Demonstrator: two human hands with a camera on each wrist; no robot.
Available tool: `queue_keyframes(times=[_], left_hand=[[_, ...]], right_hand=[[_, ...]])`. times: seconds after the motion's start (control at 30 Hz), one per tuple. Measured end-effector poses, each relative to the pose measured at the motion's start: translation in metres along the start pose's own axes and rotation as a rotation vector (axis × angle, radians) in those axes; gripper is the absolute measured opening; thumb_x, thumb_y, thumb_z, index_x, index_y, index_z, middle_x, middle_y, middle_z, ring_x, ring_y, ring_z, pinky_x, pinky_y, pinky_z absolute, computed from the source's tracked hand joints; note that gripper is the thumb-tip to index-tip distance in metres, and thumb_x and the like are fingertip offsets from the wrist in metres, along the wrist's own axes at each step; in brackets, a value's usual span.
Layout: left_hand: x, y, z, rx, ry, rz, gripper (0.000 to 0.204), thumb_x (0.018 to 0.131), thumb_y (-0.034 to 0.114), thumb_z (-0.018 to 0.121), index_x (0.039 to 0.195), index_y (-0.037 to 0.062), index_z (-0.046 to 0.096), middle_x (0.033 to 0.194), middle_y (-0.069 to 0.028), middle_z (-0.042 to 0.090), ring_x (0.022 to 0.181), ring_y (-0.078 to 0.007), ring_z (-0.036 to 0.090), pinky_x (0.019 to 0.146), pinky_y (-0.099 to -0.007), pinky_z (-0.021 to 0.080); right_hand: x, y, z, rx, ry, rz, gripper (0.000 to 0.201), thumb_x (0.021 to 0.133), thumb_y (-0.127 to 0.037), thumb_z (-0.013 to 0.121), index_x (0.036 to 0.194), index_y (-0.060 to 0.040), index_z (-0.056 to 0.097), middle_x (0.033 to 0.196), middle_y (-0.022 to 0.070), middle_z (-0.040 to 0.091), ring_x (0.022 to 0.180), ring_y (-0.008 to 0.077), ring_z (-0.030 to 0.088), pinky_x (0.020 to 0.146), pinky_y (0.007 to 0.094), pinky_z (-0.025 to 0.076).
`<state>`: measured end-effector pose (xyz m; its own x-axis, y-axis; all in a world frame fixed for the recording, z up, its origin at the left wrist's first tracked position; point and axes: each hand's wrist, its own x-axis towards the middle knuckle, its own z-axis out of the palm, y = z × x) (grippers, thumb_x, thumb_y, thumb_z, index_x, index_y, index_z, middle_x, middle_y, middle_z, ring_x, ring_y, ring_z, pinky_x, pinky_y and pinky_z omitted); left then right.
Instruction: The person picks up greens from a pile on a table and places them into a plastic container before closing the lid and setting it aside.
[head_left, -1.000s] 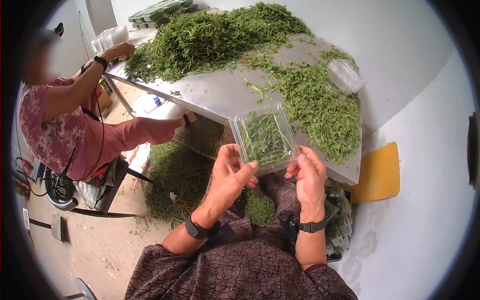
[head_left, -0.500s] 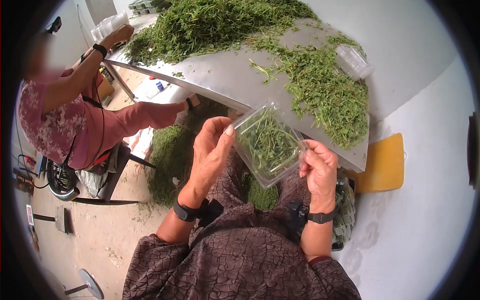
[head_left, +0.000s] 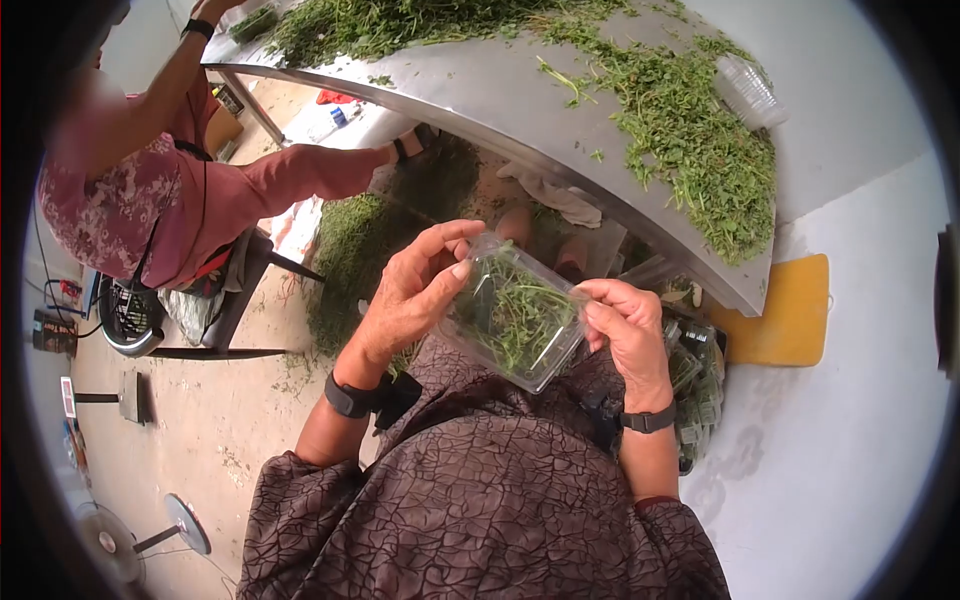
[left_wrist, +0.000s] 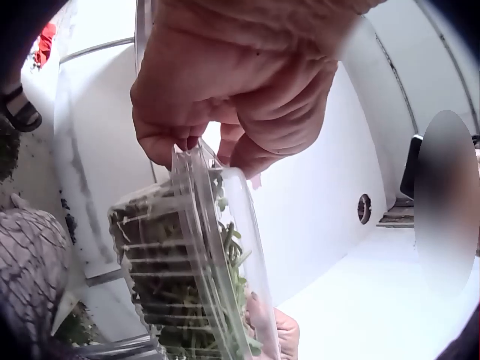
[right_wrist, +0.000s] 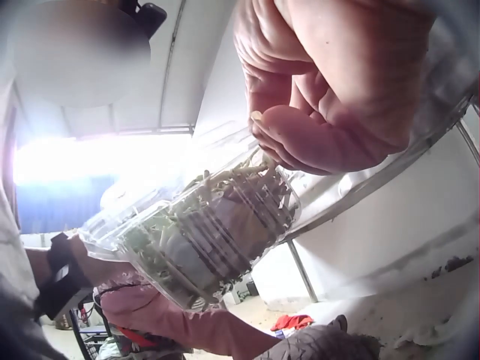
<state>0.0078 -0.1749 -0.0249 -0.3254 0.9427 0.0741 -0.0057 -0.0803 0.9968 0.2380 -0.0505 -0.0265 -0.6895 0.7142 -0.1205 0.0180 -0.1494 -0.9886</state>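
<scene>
A clear plastic clamshell box [head_left: 515,325] filled with cut green stems and leaves is held up in front of the lap, tilted, its lid over the greens. My left hand [head_left: 415,290] pinches its upper left corner between thumb and fingers. At the right corner, my right hand [head_left: 632,330] pinches the rim the same way. In the left wrist view, the box's ribbed side [left_wrist: 161,270] hangs below the left hand [left_wrist: 232,82]. The right wrist view has the right hand [right_wrist: 330,90] gripping the box's edge, greens pressed against the ribbed wall [right_wrist: 225,240].
A metal table [head_left: 480,110] ahead bears heaps of greens [head_left: 690,140] and a stack of clear boxes [head_left: 748,92]. Filled boxes [head_left: 695,390] stand at my right, near a yellow board [head_left: 780,315]. Another person [head_left: 130,190] sits at the left. More greens [head_left: 345,260] lie on the floor.
My left hand has shifted from the box's near edge to its upper left corner. The box has turned and tipped, coming lower and nearer my lap. The head view has tilted down.
</scene>
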Motion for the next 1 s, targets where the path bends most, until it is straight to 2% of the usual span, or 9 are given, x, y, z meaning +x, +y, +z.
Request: queue_keyframes(times=[0.13,0.2,0.27,0.3,0.4,0.57,0.67,0.93,1.0], left_hand=[[-0.011,-0.012,-0.014,-0.02,-0.13,-0.12,0.031,0.092,0.016,0.06,0.119,0.0007,0.055,0.093,0.0047,0.045,0.079,-0.0031,0.044,0.068,-0.0179,0.037],[-0.015,-0.032,-0.019,-0.027,-0.163,-0.165,0.026,0.092,0.016,0.059,0.113,0.0017,0.057,0.092,0.0041,0.046,0.08,-0.0045,0.046,0.069,-0.0199,0.038],[-0.018,-0.049,-0.022,0.145,-0.265,-0.127,0.021,0.092,0.017,0.059,0.107,0.003,0.059,0.093,0.0023,0.048,0.08,-0.0064,0.048,0.07,-0.0229,0.04],[-0.017,-0.046,-0.022,0.393,-0.296,-0.02,0.019,0.092,0.019,0.061,0.103,0.0039,0.061,0.093,0.0007,0.05,0.08,-0.0081,0.049,0.071,-0.0254,0.042],[-0.021,-0.058,-0.019,0.197,-0.276,-0.164,0.02,0.091,0.021,0.061,0.102,0.0038,0.061,0.093,0.0008,0.051,0.079,-0.0082,0.049,0.071,-0.0255,0.042],[-0.018,-0.061,-0.014,0.043,-0.305,-0.233,0.014,0.091,0.016,0.062,0.1,0.0052,0.059,0.083,0.0044,0.053,0.075,-0.0044,0.048,0.068,-0.0226,0.042],[-0.016,-0.06,-0.015,0.018,-0.325,-0.304,0.016,0.087,0.015,0.066,0.098,0.0042,0.062,0.091,0.0006,0.051,0.076,-0.0069,0.05,0.067,-0.0245,0.044],[-0.019,-0.055,-0.018,0.103,-0.395,-0.205,0.014,0.086,0.007,0.065,0.099,0.0042,0.06,0.096,0.0012,0.051,0.081,-0.0066,0.049,0.073,-0.0246,0.042],[-0.019,-0.049,-0.018,0.131,-0.406,-0.2,0.015,0.085,0.006,0.065,0.099,0.0043,0.061,0.098,0.0004,0.05,0.082,-0.0074,0.049,0.074,-0.0252,0.043]], right_hand=[[0.007,0.026,0.001,-0.052,-0.086,0.063,0.021,0.087,-0.012,0.06,0.102,0.0007,0.068,0.071,-0.0009,0.061,0.059,0.0041,0.053,0.052,0.0191,0.045],[0.008,0.039,0.001,-0.062,-0.119,0.095,0.022,0.087,-0.013,0.06,0.102,0.0006,0.068,0.072,-0.0007,0.061,0.059,0.0042,0.053,0.052,0.0193,0.045],[0.005,0.046,0.005,-0.149,-0.164,0.136,0.021,0.087,-0.013,0.06,0.1,0.0008,0.068,0.072,-0.0007,0.061,0.06,0.0046,0.053,0.052,0.0199,0.045],[0.005,0.05,0.006,-0.146,-0.16,0.146,0.021,0.087,-0.013,0.06,0.1,0.0008,0.068,0.072,-0.0007,0.061,0.06,0.0046,0.053,0.052,0.0199,0.045],[0.0,0.06,0.006,-0.161,-0.169,0.188,0.02,0.087,-0.012,0.06,0.101,0.0011,0.066,0.073,-0.0003,0.061,0.06,0.0049,0.053,0.052,0.0207,0.045],[-0.003,0.058,0.006,-0.165,-0.07,0.147,0.019,0.087,-0.007,0.06,0.104,0.0012,0.059,0.077,0.0009,0.061,0.062,0.0054,0.052,0.052,0.0213,0.044],[-0.005,0.055,0.003,-0.179,-0.084,0.133,0.016,0.087,-0.004,0.06,0.102,0.0011,0.058,0.078,0.0012,0.061,0.064,0.0059,0.053,0.055,0.0212,0.045],[-0.017,0.042,0.007,-0.287,-0.087,0.042,0.015,0.086,-0.001,0.061,0.1,0.0022,0.058,0.08,0.0026,0.061,0.07,0.0078,0.056,0.063,0.0235,0.047],[-0.02,0.046,0.007,-0.28,-0.055,-0.051,0.014,0.085,-0.001,0.062,0.098,0.0013,0.059,0.078,0.003,0.061,0.069,0.0072,0.055,0.062,0.0238,0.047]])
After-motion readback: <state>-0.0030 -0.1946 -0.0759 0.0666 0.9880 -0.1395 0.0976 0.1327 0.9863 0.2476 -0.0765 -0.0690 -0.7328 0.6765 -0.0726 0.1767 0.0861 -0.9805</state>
